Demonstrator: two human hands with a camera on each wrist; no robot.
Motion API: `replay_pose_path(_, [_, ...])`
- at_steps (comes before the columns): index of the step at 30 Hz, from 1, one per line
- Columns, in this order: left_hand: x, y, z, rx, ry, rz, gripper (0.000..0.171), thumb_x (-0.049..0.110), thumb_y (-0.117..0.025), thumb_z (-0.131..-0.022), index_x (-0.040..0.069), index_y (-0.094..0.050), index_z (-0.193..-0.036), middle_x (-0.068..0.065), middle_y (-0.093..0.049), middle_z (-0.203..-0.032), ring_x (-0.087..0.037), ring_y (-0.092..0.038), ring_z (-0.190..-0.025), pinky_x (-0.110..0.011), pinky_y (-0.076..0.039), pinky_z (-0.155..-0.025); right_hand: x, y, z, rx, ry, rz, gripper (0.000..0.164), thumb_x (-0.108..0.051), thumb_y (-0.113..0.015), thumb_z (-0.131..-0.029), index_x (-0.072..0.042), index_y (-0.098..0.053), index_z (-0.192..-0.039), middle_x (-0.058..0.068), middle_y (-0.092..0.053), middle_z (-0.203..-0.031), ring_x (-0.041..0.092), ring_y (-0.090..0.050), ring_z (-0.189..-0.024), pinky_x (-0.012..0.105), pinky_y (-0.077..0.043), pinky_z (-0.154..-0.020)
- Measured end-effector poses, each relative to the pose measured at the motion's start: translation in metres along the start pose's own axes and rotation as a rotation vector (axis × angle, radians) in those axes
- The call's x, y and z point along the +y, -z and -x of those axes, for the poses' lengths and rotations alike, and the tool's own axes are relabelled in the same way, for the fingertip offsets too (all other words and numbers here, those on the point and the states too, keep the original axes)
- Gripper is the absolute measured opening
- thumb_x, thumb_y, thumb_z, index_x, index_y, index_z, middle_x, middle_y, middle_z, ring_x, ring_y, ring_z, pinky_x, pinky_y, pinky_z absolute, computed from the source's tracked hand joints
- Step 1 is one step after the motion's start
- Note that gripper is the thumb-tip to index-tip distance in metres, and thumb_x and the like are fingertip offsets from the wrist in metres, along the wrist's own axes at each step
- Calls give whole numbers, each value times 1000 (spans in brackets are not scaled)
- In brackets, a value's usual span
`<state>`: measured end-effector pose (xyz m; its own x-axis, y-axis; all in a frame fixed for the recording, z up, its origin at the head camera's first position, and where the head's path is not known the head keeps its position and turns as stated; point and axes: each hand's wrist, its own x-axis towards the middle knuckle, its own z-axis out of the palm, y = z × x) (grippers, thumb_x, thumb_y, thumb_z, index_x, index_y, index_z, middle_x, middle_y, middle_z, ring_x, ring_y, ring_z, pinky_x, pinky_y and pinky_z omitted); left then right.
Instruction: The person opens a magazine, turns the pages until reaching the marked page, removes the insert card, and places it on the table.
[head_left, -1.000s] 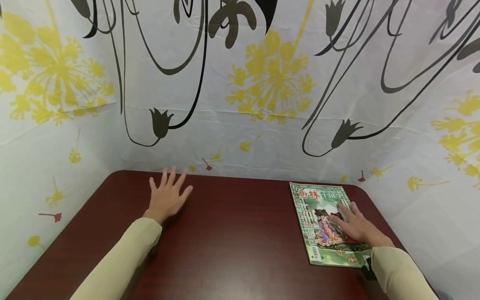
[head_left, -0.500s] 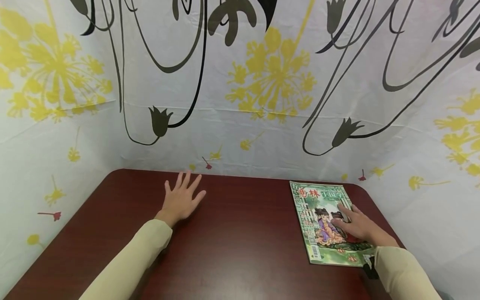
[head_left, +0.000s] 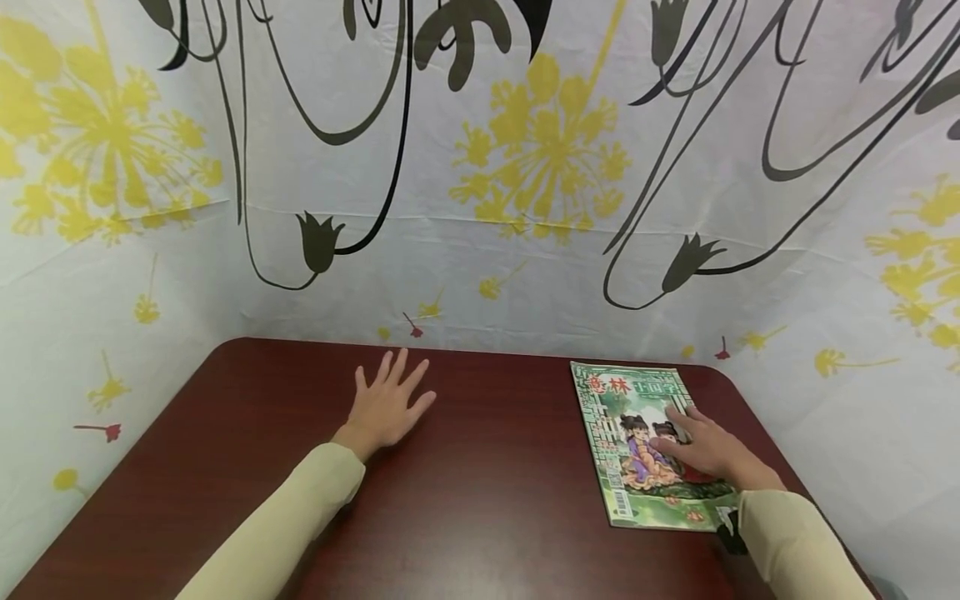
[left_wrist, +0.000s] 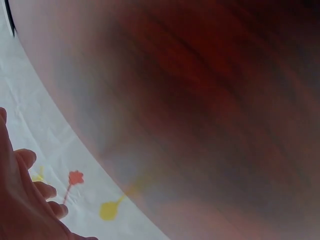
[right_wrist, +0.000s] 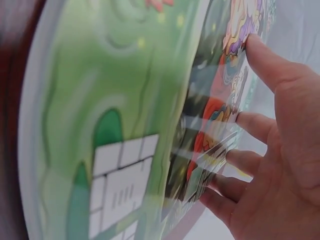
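Observation:
A green illustrated magazine point(head_left: 617, 450) lies flat at the right side of the dark red-brown table point(head_left: 480, 483). My right hand point(head_left: 708, 450) rests on its cover with fingers spread. In the right wrist view, the fingertips of the right hand point(right_wrist: 280, 145) touch the glossy magazine cover point(right_wrist: 125, 90). Over on the left half of the table, my left hand point(head_left: 384, 408) is spread with straight fingers and holds nothing. Part of the left hand point(left_wrist: 25, 195) shows at the left edge of the left wrist view, beside the table point(left_wrist: 200, 110).
White fabric point(head_left: 480, 275) printed with yellow and dark flowers surrounds the table at the back and on both sides. The table's back edge point(head_left: 480, 353) runs close to it. A black wrist strap point(head_left: 731, 533) shows by the right sleeve point(head_left: 795, 542).
My left hand has moved right across the table, fingers still spread. The magazine has shifted slightly left, together with my right hand on it.

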<state>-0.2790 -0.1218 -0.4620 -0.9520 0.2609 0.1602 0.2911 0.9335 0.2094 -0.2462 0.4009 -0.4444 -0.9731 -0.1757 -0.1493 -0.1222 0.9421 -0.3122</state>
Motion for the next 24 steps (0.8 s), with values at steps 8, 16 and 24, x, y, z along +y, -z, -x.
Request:
replay_pose_path(8, [24,-5,-3,-42,-45,21,66,60,-33,-102,27,-29,-158,-12,-13,-166,-36,-9,-152,-73,-6,-110,-11,-4,-6,-12,6,76,94,-64,-55,-92,5,-31,-152,43,-18,-152,63,-25,-134,76,-29,-95])
replay_pose_path(16, [48,-10,-7,-68,-99,32,66,61,-33,-102,27,-29,-158,-13,-14,-166,-35,-9,-152,-73,-6,-110,-28,-8,-10,-4,17,125,94,-66,-53,-92,4,-34,-151,39,-24,-152,60,-31,-134,74,-33,-95])
replay_pose_path(24, [62,-15,-8,-120,-123,17,67,62,-35,-100,27,-31,-158,-14,-18,-165,-36,-12,-151,-73,-10,-110,-46,-11,-14,-1,22,103,90,-62,-55,-93,4,-36,-151,39,-28,-151,60,-30,-134,74,-32,-96])
